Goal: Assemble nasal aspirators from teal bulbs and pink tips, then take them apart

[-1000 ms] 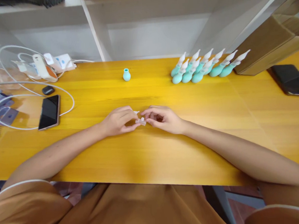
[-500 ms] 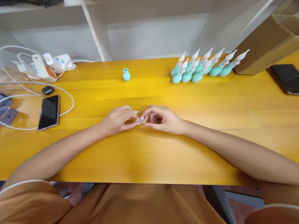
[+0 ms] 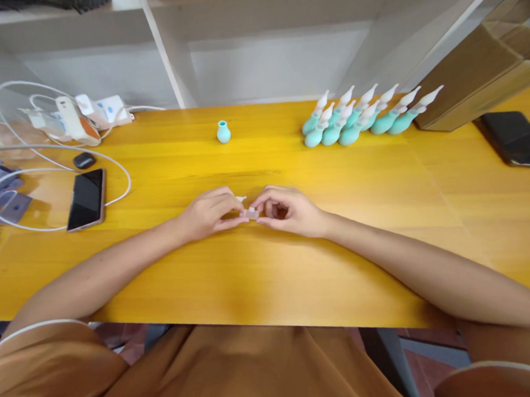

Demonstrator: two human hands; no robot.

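Low over the table's middle, my left hand (image 3: 214,213) and my right hand (image 3: 293,211) meet fingertip to fingertip. Between them is a small translucent whitish plastic piece (image 3: 251,213), pinched by the fingers of both hands. A thin white pointed tip (image 3: 241,198) sticks out behind my left fingers; whether it joins the plastic piece is hidden. Beyond the hands a small turquoise rubber bulb (image 3: 223,132) stands upright with its mouth open on top. To the right, several turquoise bulb syringes (image 3: 350,131) with white pointed nozzles stand in a cluster.
On the left of the yellow wooden table (image 3: 198,276) lie a phone (image 3: 86,199), a black earbud-like case (image 3: 84,160), white cables and chargers (image 3: 75,120). A cardboard box (image 3: 469,75) and a black device (image 3: 515,138) sit at right. White shelving (image 3: 283,64) rises behind.
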